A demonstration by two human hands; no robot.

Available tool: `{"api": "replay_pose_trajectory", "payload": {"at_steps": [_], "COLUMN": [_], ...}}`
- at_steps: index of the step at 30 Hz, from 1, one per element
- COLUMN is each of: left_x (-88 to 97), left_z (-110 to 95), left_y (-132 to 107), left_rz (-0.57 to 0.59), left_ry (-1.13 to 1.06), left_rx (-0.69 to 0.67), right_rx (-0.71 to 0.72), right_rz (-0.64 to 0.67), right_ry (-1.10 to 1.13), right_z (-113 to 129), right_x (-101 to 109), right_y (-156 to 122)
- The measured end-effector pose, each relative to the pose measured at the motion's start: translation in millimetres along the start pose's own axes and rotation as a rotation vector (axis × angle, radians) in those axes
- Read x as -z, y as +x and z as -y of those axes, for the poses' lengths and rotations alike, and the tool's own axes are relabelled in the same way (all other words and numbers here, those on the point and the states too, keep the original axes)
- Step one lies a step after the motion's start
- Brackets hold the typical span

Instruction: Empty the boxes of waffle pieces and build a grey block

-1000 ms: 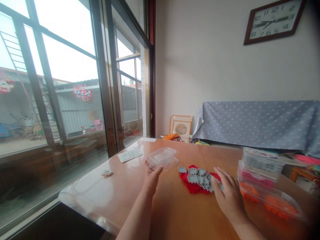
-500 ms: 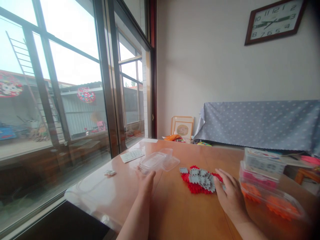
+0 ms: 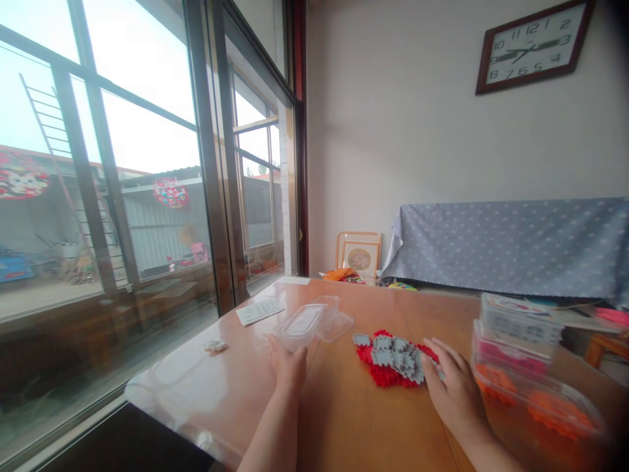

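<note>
My left hand (image 3: 289,364) is closed at the near end of a clear plastic container (image 3: 301,322), thumb on the right and fingers partly hidden on the left. Another clear plastic piece (image 3: 337,322), box or lid, lies just behind it. At the right end of a heap of toothed plastic pieces rests my right hand (image 3: 453,383), its thumb and fingers apart and curved beside the pieces. Grey toothed pieces (image 3: 396,354) lie on top of red toothed pieces (image 3: 383,377). Whether the fingertips touch the red piece near them is hard to tell.
Stacked clear boxes (image 3: 518,331) stand at the right of the wooden table (image 3: 354,426). In front of them, a clear box holds orange toothed pieces (image 3: 560,410). A printed paper (image 3: 260,311) and a small pale item (image 3: 215,345) lie at the left, near the window.
The view has tilted up slightly and sharpened. Both hands stay almost where they were, the left at the clear container and the right beside the heap.
</note>
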State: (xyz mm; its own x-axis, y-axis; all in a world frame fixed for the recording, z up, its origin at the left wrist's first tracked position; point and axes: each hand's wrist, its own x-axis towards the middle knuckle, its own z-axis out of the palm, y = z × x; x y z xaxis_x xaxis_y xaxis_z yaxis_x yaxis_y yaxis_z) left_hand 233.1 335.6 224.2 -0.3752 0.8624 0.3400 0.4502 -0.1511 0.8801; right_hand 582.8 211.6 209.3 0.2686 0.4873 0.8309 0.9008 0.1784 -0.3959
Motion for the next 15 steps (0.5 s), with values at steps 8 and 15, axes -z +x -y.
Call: {"api": "replay_pose_trajectory", "payload": {"at_steps": [8,15], "left_x": [-1.9,2.2], "left_z": [-4,-32], "left_y": [-1,-19], "left_rz": [-0.110,-0.131], "left_ry": [0.168,0.271], "left_rx": [0.011,-0.122], "right_rx": [0.019,0.004], "right_rz": [0.006,0.048], "right_ry": [0.007,0.008], "right_z": [-3,-6], "right_x": [0,-4], "right_y": [0,-2]}}
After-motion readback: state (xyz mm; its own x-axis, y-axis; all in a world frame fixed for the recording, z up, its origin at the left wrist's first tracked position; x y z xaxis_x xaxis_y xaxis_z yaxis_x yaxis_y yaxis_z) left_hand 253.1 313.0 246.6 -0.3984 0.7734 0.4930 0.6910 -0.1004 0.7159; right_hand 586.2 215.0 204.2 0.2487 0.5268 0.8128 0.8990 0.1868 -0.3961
